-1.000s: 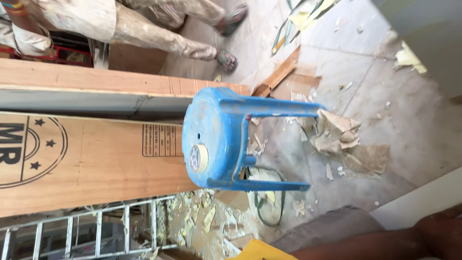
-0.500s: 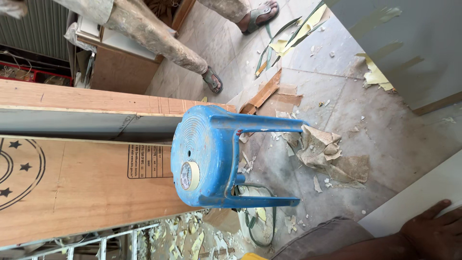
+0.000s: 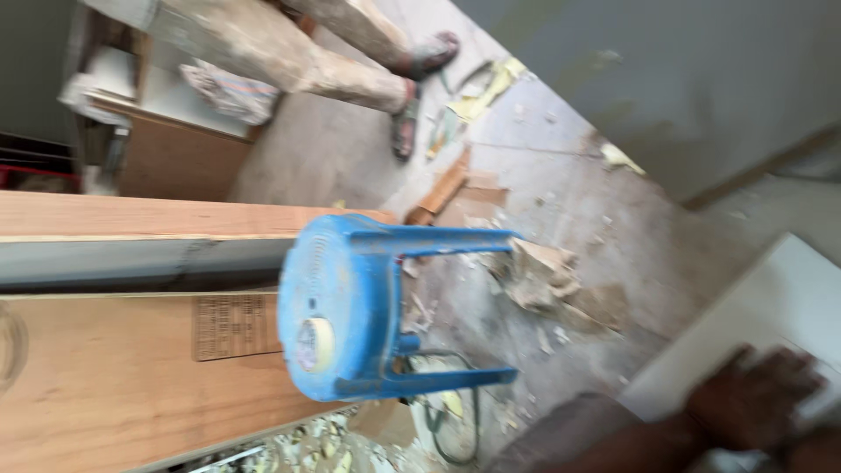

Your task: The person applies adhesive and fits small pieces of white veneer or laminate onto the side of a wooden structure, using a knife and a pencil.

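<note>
- One hand (image 3: 752, 396) shows, low at the right edge of the frame, dark and blurred by motion; which of the person's hands it is cannot be told. It lies flat with fingers spread on a white board (image 3: 771, 324), pressing on it rather than gripping it.
- One white board: a pale, smooth panel running up from the lower right corner towards the right edge, its near corner under the hand.
- One blue plastic stool (image 3: 346, 311) stands at the centre of the frame, well apart from the hand. Its round seat is scuffed and dirty, and one roll of pale tape (image 3: 315, 343) lies on the seat near its lower edge. Two of its legs show plainly, pointing right across the frame.
- Two large plywood sheets (image 3: 131, 377) fill the left half, one across the lower left and one above it, with one grey strip (image 3: 131, 264) between them.
- A grey floor (image 3: 561, 193) spreads across the middle, strewn with torn cardboard scraps (image 3: 543, 276) and one wood offcut (image 3: 445, 186).
- At the top of the frame, another person's two legs (image 3: 289, 52) in dusty trousers, both feet in sandals.
- Upper right: one grey wall (image 3: 683, 79).
</note>
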